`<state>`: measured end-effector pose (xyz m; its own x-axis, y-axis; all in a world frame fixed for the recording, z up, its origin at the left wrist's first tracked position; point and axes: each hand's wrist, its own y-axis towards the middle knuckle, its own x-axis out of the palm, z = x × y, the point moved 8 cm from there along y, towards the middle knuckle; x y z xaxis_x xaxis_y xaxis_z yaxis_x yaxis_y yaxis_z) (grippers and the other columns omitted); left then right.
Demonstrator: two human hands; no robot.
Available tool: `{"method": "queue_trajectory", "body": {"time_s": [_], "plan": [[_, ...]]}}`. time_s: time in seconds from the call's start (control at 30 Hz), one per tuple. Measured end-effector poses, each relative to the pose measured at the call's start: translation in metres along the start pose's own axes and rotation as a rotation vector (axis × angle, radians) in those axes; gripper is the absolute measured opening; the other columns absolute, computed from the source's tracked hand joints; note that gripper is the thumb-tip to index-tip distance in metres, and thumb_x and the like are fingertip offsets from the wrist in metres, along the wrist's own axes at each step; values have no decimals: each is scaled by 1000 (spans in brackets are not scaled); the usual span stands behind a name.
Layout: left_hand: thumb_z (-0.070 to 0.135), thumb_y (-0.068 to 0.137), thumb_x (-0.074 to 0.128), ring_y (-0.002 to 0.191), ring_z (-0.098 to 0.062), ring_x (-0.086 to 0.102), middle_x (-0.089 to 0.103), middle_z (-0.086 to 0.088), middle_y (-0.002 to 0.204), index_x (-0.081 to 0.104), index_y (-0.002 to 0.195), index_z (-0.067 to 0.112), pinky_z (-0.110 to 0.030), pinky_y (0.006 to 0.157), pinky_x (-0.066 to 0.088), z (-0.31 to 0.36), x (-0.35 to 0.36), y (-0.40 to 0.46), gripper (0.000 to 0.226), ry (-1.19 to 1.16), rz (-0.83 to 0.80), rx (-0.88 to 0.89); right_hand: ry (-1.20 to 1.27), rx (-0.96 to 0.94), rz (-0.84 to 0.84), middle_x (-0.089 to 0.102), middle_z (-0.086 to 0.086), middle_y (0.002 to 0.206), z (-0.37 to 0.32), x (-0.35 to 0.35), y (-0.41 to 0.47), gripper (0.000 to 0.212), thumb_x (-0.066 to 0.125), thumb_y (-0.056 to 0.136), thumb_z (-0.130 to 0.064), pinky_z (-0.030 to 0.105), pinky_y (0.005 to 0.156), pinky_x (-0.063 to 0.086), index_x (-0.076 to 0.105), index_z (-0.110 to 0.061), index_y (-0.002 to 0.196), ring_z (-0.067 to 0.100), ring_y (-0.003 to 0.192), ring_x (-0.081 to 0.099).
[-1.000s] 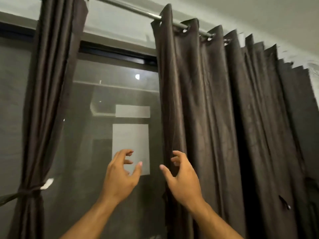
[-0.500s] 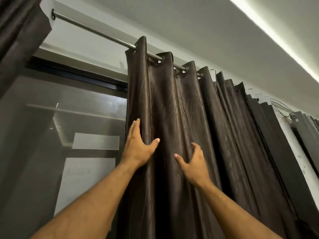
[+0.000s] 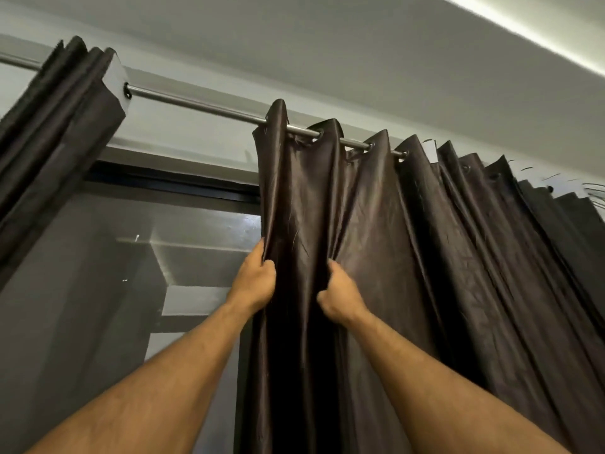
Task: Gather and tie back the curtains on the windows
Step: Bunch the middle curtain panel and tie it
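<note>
The curtain (image 3: pixel 409 257) hangs from the rod (image 3: pixel 212 110) by eyelets and fills the centre and right of the frame, running from the rod down past the lower edge. Its fabric is dark brown, glossy and pleated.

The left hand (image 3: pixel 253 283) is at frame centre, fingers curled round the curtain's leading edge, thumb on the near face. The right hand (image 3: pixel 340 293) is just right of it, fingers folded into the next pleat and clamped on the fabric. One pleat of cloth lies between the two hands. Both forearms enter from the lower edge.

A second curtain (image 3: pixel 55 132) is bunched on the same rod at the upper left of the frame. Between the two curtains the window (image 3: pixel 131 290) is exposed at left centre; its dark frame runs below the rod. The glass shows pale rectangular shapes, probably reflections, though the view does not settle this. A bright light strip (image 3: pixel 540 34) crosses the ceiling at the upper right.
</note>
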<state>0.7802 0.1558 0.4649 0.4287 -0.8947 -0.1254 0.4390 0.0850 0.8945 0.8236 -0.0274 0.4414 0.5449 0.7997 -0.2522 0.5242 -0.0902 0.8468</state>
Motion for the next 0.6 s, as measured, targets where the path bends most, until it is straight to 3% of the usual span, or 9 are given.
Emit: {"method": "queue_trajectory", "body": {"time_s": [0.13,0.27,0.4,0.43,0.5,0.6], "plan": [[0,96,44,107,-26,65,70,-12,123,65,133,17,-42,101,52,19,7,-6,45,-101,-10,-58,-13,-221,-117,64,13,138,-65,18,-3,58,57,88,0,40,108,48,52,-15,144,33,129,59],[-5,91,38,111,-45,61,66,-32,116,68,120,2,-53,102,50,15,-6,-17,42,-300,92,-110,8,-315,-262,65,20,134,-115,42,-7,44,57,96,-4,43,106,49,57,-8,140,37,127,60],[6,78,38,82,-27,72,72,-19,92,79,100,11,-36,75,59,3,-28,-34,47,-709,-12,-151,292,-250,-364,65,24,132,-130,49,-15,47,49,93,16,41,109,49,59,3,137,37,126,61],[6,79,40,86,-25,74,75,-16,95,80,104,14,-36,77,60,4,-26,-38,47,-695,-53,-137,376,-210,-358,64,24,135,-127,46,-12,49,47,93,19,37,108,49,58,5,138,36,128,60],[4,91,49,99,-26,73,78,-11,105,74,120,19,-43,90,59,-2,-23,-42,42,-432,-56,-113,506,-133,-359,63,17,139,-121,47,-11,44,53,98,8,23,97,51,56,3,142,30,129,60],[7,96,65,101,-22,73,77,-3,105,69,126,19,-46,97,56,-12,-23,-38,32,-136,22,-104,568,-41,-386,74,9,122,-106,50,-12,39,60,102,-39,18,77,56,73,-10,125,16,103,72]]}}
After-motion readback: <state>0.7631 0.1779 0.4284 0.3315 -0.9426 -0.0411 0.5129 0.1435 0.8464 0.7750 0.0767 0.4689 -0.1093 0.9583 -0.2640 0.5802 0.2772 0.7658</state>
